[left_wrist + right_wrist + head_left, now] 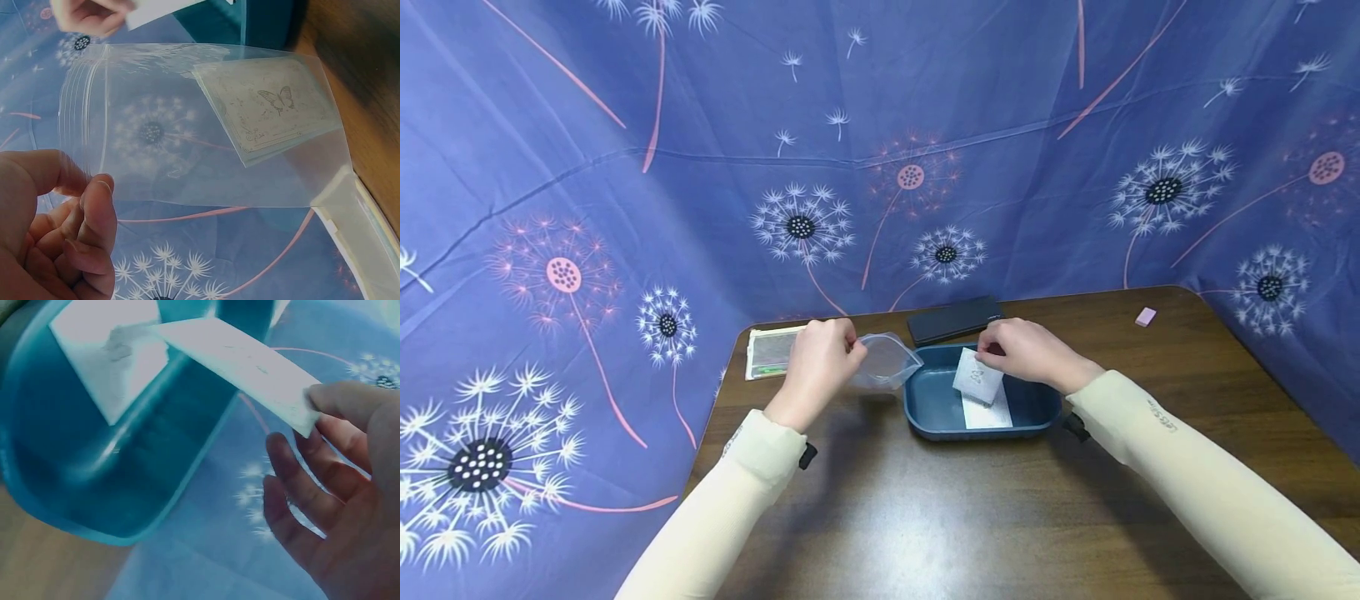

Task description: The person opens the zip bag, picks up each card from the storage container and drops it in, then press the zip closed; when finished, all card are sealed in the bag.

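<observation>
My left hand (817, 367) pinches a clear zip-lock bag (162, 175) near its zip edge, left of the blue tub (928, 408). Inside the bag lie thin paper cards (262, 112); the front one bears a butterfly print. Over the tub, my right hand (1033, 352) pinches a white paper card (240, 359) by one end between thumb and fingers. Faint markings show on that card. Another white card (109, 356) lies in the tub, partly covered by the held one in the head view.
Behind the tub lies a flat black case (955, 320). A mesh pouch (763, 350) with something green in it sits at the table's back left. Toward the back right is a small pink block (1146, 317). A blue dandelion-patterned cloth (880, 125) hangs behind the wooden table (1000, 508).
</observation>
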A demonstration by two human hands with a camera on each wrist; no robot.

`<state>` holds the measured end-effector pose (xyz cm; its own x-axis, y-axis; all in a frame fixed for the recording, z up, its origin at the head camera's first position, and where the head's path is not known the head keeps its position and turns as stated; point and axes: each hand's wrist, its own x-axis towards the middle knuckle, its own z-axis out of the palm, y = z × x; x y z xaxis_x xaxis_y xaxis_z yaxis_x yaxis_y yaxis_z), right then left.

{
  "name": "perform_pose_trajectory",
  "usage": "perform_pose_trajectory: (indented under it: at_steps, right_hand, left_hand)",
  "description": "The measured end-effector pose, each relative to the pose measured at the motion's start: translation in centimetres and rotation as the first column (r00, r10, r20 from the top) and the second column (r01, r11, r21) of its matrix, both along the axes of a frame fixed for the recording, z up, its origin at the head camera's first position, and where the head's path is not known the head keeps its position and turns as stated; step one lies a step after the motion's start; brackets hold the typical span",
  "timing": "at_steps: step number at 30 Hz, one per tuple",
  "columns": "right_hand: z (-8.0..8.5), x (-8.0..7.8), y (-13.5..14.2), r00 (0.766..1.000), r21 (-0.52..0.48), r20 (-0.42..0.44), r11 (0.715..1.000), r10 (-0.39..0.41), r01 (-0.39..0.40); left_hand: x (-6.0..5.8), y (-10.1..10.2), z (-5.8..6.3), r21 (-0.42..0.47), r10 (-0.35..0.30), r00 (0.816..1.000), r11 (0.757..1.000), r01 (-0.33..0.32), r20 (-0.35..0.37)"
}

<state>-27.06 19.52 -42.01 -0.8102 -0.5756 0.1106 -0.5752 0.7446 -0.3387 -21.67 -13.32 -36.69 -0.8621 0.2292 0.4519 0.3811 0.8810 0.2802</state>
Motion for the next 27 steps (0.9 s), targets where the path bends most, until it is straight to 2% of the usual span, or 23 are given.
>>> perform_pose_trajectory:
  at_steps: [4, 9, 13, 18, 22, 27]
  right_hand:
    - [1.6, 0.7, -0.4, 0.996, -0.067, -0.086, 0.998, -0.005, -0.001]
    - [3.8, 1.6, -1.1, 0.979, -0.155, -0.204, 0.988, -0.006, -0.026]
    - [5.8, 2.2, -1.9, 0.952, -0.219, -0.307, 0.974, -0.010, -0.060]
    - [7.8, 2.7, -3.0, 0.905, -0.266, -0.425, 0.956, 0.001, -0.126]
    - [8.9, 3.1, -3.8, 0.879, -0.304, -0.477, 0.933, 0.025, -0.191]
    - [9.9, 3.8, -5.0, 0.860, -0.339, -0.508, 0.905, 0.052, -0.255]
  left_hand:
    - [0.0, -0.1, 0.0, 0.000, 0.001, 1.000, 1.000, -0.001, -0.001]
    - [0.0, -0.1, -0.1, -0.002, 0.002, 1.000, 1.000, -0.002, -0.013]
    - [0.0, -0.2, -0.1, -0.002, 0.005, 1.000, 1.000, -0.005, -0.006]
    - [0.1, -0.1, 0.0, -0.004, 0.007, 1.000, 1.000, -0.007, 0.008]
    - [-0.1, -0.1, 0.0, -0.011, 0.007, 1.000, 1.000, -0.006, 0.016]
    - [-0.1, -0.1, 0.0, -0.012, 0.006, 1.000, 1.000, -0.006, 0.013]
